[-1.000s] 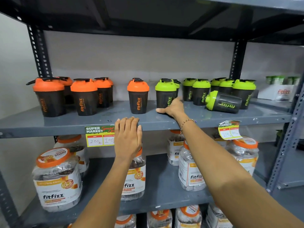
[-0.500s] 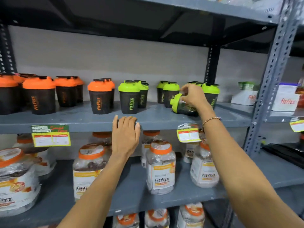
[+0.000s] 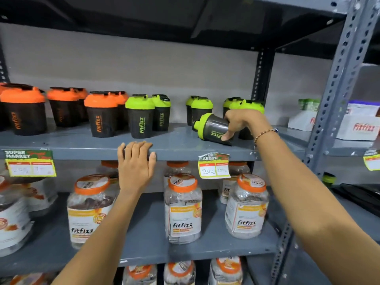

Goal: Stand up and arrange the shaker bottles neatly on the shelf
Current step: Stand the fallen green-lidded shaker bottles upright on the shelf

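Note:
Black shaker bottles stand on the grey shelf (image 3: 178, 150): several orange-lidded ones (image 3: 100, 114) at the left, several green-lidded ones (image 3: 139, 116) from the middle to the right. One green-lidded shaker (image 3: 211, 128) is tipped over, lid pointing left, its lid end raised off the shelf. My right hand (image 3: 238, 122) grips its body from above and behind. My left hand (image 3: 135, 163) lies flat on the shelf's front edge, fingers together, holding nothing. More green-lidded shakers are partly hidden behind my right hand.
The shelf below holds clear jars with orange lids (image 3: 183, 206). Price tags (image 3: 213, 166) hang from the shelf edge. A perforated grey upright (image 3: 329, 112) stands at the right, with white boxes (image 3: 357, 124) on the adjoining shelf beyond it.
My right hand left the upright green shaker in the middle, went right and took hold of the fallen shaker, whose lid end has lifted. The view shifted right. My left hand stayed on the edge.

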`<state>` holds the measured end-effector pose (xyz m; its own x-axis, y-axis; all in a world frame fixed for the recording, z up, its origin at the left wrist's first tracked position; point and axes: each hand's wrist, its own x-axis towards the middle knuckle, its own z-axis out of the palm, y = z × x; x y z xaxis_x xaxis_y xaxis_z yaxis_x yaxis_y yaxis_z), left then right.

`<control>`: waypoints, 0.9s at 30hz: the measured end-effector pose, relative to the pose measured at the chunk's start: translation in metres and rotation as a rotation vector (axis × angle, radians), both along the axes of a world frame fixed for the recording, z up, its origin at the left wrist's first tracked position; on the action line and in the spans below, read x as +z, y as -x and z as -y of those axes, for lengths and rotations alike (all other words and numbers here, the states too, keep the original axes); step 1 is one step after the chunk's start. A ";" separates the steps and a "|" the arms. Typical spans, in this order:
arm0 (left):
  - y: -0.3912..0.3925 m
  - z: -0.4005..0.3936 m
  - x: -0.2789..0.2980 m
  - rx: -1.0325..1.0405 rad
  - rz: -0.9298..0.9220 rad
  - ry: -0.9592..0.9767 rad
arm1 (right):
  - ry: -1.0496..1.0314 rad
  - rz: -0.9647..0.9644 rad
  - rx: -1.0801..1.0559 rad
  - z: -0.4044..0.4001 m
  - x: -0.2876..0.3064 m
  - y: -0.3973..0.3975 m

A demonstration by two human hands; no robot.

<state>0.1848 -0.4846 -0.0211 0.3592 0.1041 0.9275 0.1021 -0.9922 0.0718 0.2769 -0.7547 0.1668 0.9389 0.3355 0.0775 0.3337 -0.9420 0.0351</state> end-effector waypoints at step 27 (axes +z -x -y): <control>0.002 -0.005 -0.002 -0.058 -0.052 -0.006 | -1.156 -0.292 0.198 -0.057 -0.072 -0.022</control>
<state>0.1829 -0.4791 -0.0226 0.4118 0.0761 0.9081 0.0483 -0.9969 0.0617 0.2989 -0.6979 0.0952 0.9110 0.3486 0.2202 0.3307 -0.2990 -0.8951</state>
